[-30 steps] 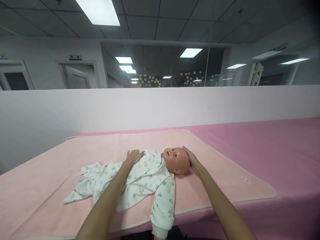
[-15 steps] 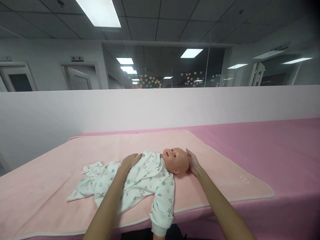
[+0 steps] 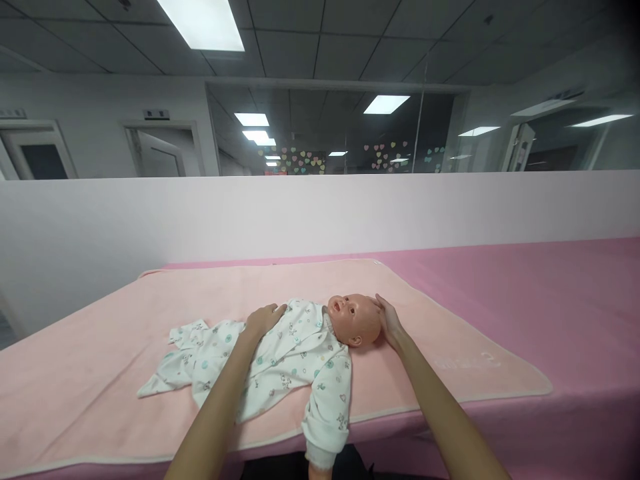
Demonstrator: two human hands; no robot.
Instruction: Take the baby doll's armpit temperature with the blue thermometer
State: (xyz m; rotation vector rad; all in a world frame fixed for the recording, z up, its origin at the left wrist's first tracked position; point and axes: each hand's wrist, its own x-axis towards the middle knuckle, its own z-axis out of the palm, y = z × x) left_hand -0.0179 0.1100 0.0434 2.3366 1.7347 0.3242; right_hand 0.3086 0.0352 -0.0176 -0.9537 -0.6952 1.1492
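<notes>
A baby doll (image 3: 355, 320) lies on its back across a peach blanket (image 3: 430, 373), its head toward the right. It wears a white sleepsuit (image 3: 290, 367) with small green and grey prints; one sleeve hangs over the front edge. My left hand (image 3: 265, 319) rests open and flat on the doll's belly. Against the crown of the doll's head lies my right hand (image 3: 389, 320), its fingers stretched and cupped along the far side. Part of the right fingers is hidden behind the head.
Under the blanket is a pink table cover (image 3: 590, 320). A low white partition (image 3: 320, 213) runs along the back. Beyond it are a glass window (image 3: 310, 133) with heart-shaped stickers and a door (image 3: 160, 153). Dark cloth (image 3: 350, 463) shows below the front edge.
The whole view has shifted slightly. Both hands keep their places on the doll, and the doll lies as before.
</notes>
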